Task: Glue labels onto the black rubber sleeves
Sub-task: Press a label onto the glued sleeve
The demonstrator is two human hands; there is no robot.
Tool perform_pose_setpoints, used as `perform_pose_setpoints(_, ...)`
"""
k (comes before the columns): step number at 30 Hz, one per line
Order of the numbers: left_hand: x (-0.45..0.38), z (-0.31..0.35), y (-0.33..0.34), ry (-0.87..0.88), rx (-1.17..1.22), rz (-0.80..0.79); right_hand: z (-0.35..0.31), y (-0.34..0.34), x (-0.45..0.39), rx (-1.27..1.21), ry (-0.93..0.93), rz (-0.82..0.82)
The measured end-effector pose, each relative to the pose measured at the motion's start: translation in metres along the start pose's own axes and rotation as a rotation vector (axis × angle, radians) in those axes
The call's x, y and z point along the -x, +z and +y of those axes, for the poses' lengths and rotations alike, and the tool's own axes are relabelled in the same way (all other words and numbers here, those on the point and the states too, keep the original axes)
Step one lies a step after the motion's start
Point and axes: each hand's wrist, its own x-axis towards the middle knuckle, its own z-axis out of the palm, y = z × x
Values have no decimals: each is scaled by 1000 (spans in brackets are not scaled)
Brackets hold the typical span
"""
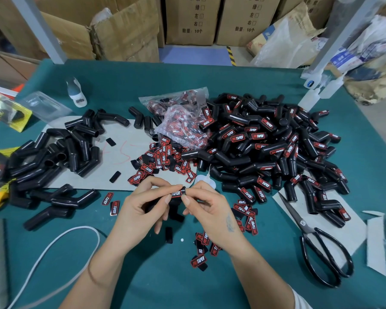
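Right at the centre, both hands meet over the near part of the green worktop, sharing one black rubber sleeve. The left hand wraps the sleeve's body from below and pinches its top with thumb and forefinger, so its grip is closed on the sleeve. The right hand pinches the sleeve's end, thumb and forefinger pressed by a red-and-black label that lies along the sleeve's upper side, its white lettering facing up. Just below the hands, loose labels lie scattered on the cloth, some face up and some showing their black backs. Beyond the fingers, more labels spill from a clear plastic bag onto a grey sheet of card. To the left of the card and over it rests a pile of plain sleeves without labels. To the right rises a much larger heap of labelled sleeves. Black-handled scissors lie on the worktop to the right of the right wrist. A white cord curves across the near left. A small white bottle stands at the far left, and cardboard boxes are stacked behind the worktop.
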Motion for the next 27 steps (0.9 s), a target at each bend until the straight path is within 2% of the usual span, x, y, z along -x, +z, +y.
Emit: perform_pose_setpoints(27,0,1,4,97,-128,11,-9,3,1,-45,20,13)
